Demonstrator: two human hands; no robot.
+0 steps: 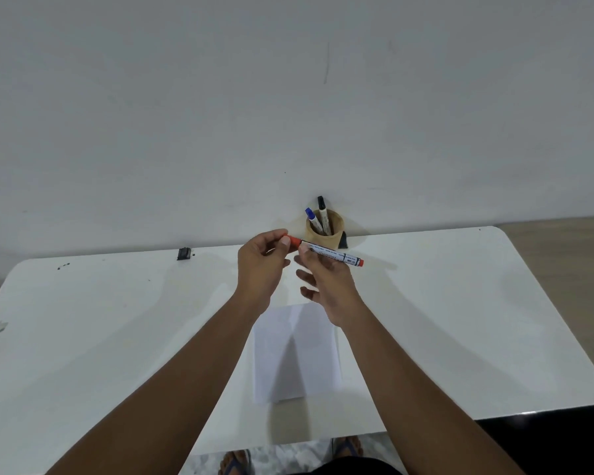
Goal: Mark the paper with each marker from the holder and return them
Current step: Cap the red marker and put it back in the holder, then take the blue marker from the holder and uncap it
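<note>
A red-capped marker [330, 253] with a white barrel lies level in the air above the table, held by both hands. My left hand [259, 265] pinches its red cap end. My right hand [326, 286] grips the barrel between thumb and forefinger, the other fingers spread. Behind them a tan round holder [333, 234] stands against the wall, with a blue-capped marker [312, 217] and a black-capped marker [323, 210] upright in it. A white sheet of paper [295, 354] lies flat on the table below my forearms; I see no marks on it.
The white table [460, 320] has rounded corners and butts against a grey wall. A small black object [184, 253] sits at the back left edge, another dark piece [343, 241] beside the holder. My sandalled feet [237, 462] show below the front edge.
</note>
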